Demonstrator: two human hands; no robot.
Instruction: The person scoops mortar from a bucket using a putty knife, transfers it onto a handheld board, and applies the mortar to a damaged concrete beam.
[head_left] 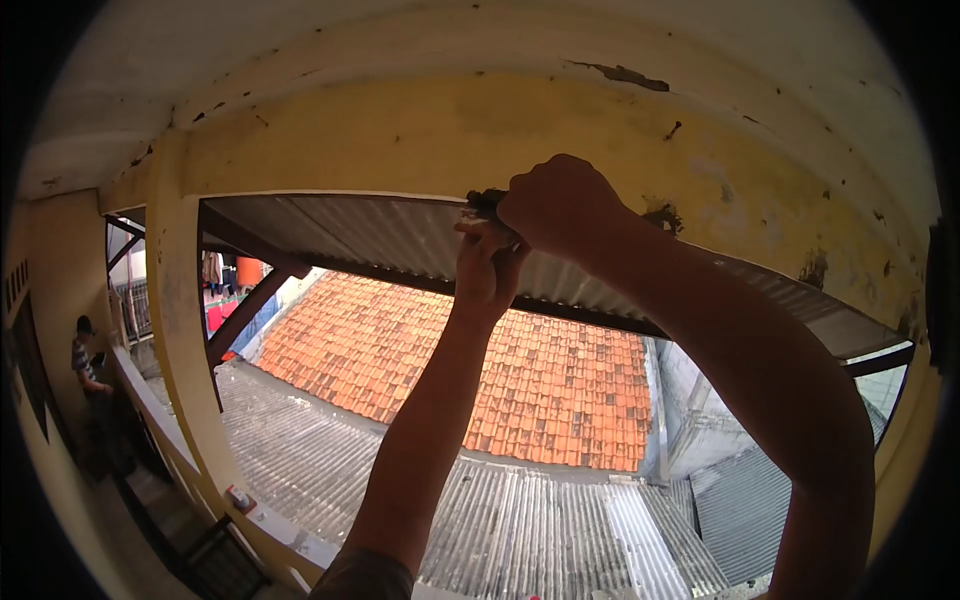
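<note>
Both of my arms reach up to the lower edge of the yellow beam [400, 140]. My left hand [488, 265] is raised with its fingers bent upward round something dark and too small to name. My right hand [565, 208] is a fist right beside it, pressed near the beam's bottom edge; what it grips is hidden. A dark, rough patch [486, 200] shows at the beam edge, just left of the fist. Right of my right wrist, another dark damaged spot [663, 215] marks the beam.
Below are an orange tiled roof [450, 370] and grey corrugated roofing [500, 520]. A railing ledge [160, 400] runs along the left, with a small container [240, 498] on it. Another person [92, 365] stands at the far left. A yellow pillar [180, 300] rises nearby.
</note>
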